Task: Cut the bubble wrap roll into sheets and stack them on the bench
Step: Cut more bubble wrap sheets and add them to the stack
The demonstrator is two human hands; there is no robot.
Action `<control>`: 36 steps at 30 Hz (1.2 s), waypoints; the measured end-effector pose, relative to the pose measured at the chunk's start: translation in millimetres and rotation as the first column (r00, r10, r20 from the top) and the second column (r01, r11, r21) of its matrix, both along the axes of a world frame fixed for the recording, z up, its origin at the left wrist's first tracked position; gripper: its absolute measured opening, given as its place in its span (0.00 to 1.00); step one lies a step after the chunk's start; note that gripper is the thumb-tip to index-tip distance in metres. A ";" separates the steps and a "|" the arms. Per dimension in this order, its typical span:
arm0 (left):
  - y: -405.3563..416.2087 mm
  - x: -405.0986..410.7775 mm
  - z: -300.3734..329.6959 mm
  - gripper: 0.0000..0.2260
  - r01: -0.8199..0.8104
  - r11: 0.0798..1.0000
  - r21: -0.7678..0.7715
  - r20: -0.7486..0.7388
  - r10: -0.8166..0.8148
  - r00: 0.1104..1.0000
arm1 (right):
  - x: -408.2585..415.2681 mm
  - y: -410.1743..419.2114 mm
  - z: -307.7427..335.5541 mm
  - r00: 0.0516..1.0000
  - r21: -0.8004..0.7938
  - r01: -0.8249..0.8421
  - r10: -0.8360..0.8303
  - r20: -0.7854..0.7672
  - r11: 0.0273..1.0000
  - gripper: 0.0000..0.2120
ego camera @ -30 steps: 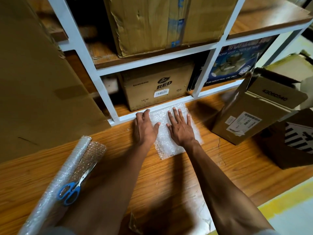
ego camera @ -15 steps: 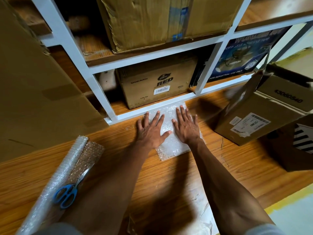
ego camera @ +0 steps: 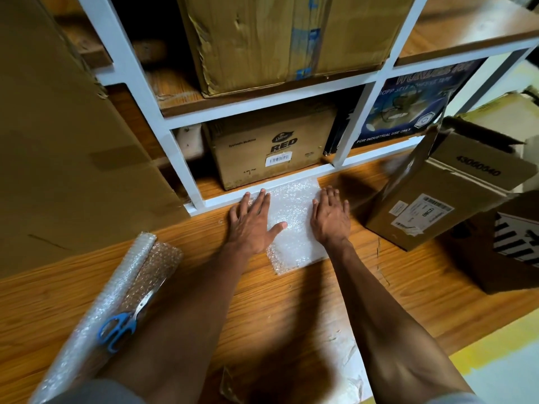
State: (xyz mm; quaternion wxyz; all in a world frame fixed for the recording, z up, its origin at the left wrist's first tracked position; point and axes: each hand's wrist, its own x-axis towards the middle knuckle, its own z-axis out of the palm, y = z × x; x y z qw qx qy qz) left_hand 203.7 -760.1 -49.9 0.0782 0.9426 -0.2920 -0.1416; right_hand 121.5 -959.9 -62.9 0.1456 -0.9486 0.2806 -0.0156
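Counter (ego camera: 291, 310): orange-brown wood grain. Sheets (ego camera: 294, 225): clear-white, bubble-dotted. Roll (ego camera: 96, 313): clear, same bubble pattern, its loose end showing brown. Scissors (ego camera: 118, 329): blue handles, silver blades. Shelf frame (ego camera: 262, 104): white. Boxes: plain tan cardboard; the lower box (ego camera: 271, 147) carries black "RED" lettering and a white barcode label. Carton (ego camera: 408, 112): dark blue with white print. Right box (ego camera: 437, 193): white labels, black numerals.

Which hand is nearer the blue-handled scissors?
Left. The left hand presses the bubble wrap stack's left edge, on the side toward the scissors; the right hand presses its right edge, farther away.
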 end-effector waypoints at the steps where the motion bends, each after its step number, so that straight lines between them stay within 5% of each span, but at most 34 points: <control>1: 2.0 -1.9 2.7 0.41 -0.014 1.000 -0.012 0.016 0.014 1.000 | -0.8 2.6 2.2 1.000 -0.023 0.009 -0.009 0.022 1.000 0.28; 9: 29.9 -34.0 29.6 0.28 -0.081 0.983 -0.165 0.098 0.098 0.990 | -30.0 53.9 29.8 0.973 -0.108 -0.065 0.087 0.212 0.992 0.21; 21: 174.3 -75.9 30.9 0.14 -0.294 0.923 -0.249 0.000 0.303 0.953 | -66.7 191.3 33.9 0.965 0.068 -0.239 0.228 0.130 0.969 0.17; 28: 283.5 -84.7 21.9 0.10 -0.327 0.928 -0.179 0.080 0.345 0.935 | -71.8 295.8 24.8 0.968 0.193 -0.247 0.232 0.095 0.950 0.11; 36: 370.6 -89.8 15.6 0.11 -0.261 0.963 -0.065 0.025 0.263 0.964 | -74.2 401.0 6.7 0.991 0.343 -0.129 0.136 0.004 0.930 0.18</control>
